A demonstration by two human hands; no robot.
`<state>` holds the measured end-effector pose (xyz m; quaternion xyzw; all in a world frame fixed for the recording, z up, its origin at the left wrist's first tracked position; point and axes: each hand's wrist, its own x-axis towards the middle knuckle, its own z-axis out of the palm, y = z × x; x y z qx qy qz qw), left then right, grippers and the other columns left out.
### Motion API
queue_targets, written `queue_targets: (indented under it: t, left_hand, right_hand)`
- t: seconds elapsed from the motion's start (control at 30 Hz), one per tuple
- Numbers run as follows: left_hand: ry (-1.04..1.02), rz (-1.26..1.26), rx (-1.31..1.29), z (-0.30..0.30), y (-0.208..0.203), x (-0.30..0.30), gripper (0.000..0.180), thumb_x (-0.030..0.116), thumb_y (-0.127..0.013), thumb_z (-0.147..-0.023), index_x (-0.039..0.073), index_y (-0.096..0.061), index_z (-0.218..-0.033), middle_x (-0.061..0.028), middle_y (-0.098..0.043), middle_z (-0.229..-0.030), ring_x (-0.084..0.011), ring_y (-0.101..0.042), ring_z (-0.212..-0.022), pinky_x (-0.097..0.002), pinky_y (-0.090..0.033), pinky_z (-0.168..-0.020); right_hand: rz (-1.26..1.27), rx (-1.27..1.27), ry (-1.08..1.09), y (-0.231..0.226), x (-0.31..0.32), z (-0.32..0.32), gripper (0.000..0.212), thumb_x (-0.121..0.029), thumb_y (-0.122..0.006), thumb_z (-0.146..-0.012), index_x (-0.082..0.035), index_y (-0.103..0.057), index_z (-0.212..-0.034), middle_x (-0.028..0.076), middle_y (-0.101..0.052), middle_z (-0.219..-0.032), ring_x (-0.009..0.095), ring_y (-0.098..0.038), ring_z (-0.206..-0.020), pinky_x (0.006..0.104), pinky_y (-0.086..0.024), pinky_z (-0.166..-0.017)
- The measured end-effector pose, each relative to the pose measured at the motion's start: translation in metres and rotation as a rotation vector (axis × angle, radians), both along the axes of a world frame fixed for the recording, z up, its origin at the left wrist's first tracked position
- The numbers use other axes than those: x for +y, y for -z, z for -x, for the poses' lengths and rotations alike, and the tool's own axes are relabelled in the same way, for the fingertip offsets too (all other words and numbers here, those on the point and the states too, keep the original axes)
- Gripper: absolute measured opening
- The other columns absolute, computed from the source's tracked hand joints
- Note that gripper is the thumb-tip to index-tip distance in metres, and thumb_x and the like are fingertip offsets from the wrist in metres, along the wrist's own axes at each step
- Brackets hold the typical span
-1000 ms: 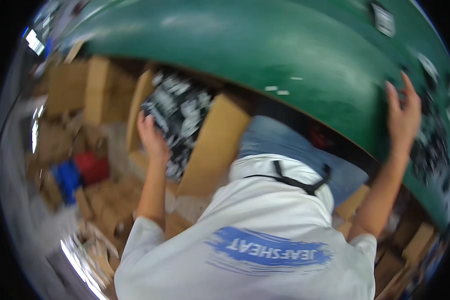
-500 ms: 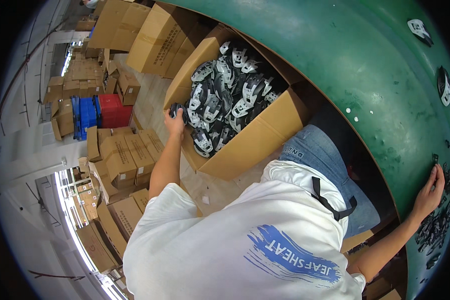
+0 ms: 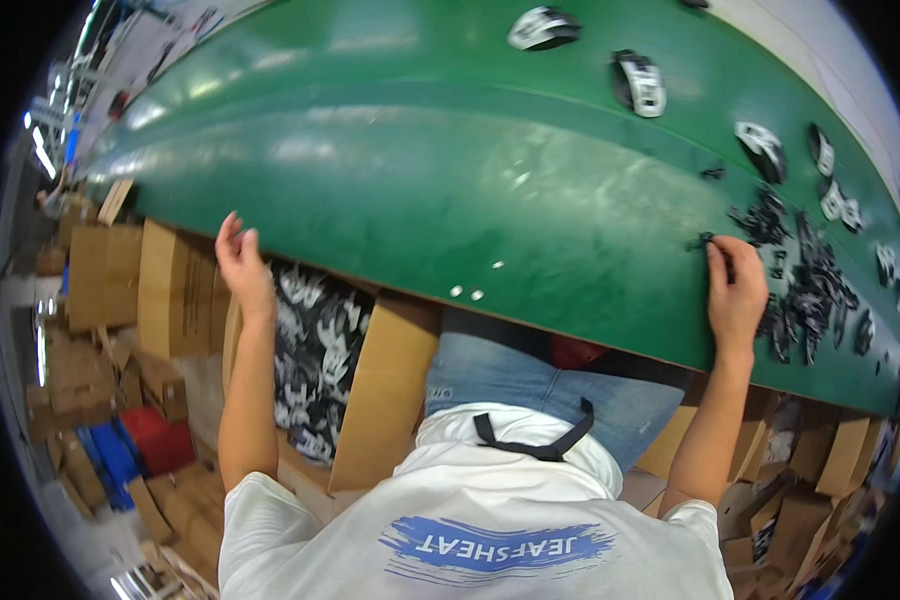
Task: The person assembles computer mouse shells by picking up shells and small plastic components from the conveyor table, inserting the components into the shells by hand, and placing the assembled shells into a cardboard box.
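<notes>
My left hand (image 3: 243,262) is raised by the table's near edge at the left, fingers apart and nothing in them. Below it an open cardboard box (image 3: 385,375) holds many black-and-white molded plastic parts (image 3: 315,340). At the right, my right hand (image 3: 738,290) is over the green table (image 3: 370,190), thumb and fingers pinched on a small black plastic piece (image 3: 702,242). Just beside that hand lies a loose pile of small black plastic pieces (image 3: 810,290). The fingers partly hide the held piece, so its exact kind does not show.
Several black-and-white molded parts lie across the table's far side, among them one part (image 3: 640,84) and another (image 3: 760,150). Small white bits (image 3: 467,293) rest near the front edge. Cardboard boxes (image 3: 180,290), a red bin (image 3: 157,440) and blue crates (image 3: 105,465) stand at the left.
My left hand has let go of the dark molded part at the box and risen to the table edge. The view has swung toward the table. My right hand keeps its small black piece.
</notes>
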<state>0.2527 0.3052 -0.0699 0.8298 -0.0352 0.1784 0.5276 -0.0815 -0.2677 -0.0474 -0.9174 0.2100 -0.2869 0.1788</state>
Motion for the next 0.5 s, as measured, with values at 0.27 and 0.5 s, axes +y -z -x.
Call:
queue_targets:
  t: [0.27,0.5]
  left_hand:
    - [0.713,-0.1,-0.156,-0.065,-0.028,-0.392,0.061,0.033,-0.073,-0.1,0.01,-0.056,-0.154,-0.0202,-0.054,-0.151,-0.0316,-0.054,-0.136,-0.0431,-0.044,-0.117]
    - [0.54,-0.57,-0.035,-0.111,-0.016,-0.475,0.073,0.049,-0.066,-0.103,0.01,-0.047,-0.161,-0.0151,-0.058,-0.151,-0.0319,-0.056,-0.135,-0.0424,-0.044,-0.116]
  right_hand:
    - [-0.229,-0.157,0.051,-0.009,-0.002,0.007,0.017,-0.001,-0.079,-0.093,-0.001,-0.078,-0.11,0.012,-0.076,-0.098,0.026,-0.072,-0.088,0.035,-0.057,-0.081]
    - [-0.267,-0.243,-0.048,-0.007,-0.005,0.013,0.016,0.001,-0.08,-0.089,-0.002,-0.077,-0.105,0.012,-0.077,-0.099,0.026,-0.072,-0.088,0.0349,-0.057,-0.079]
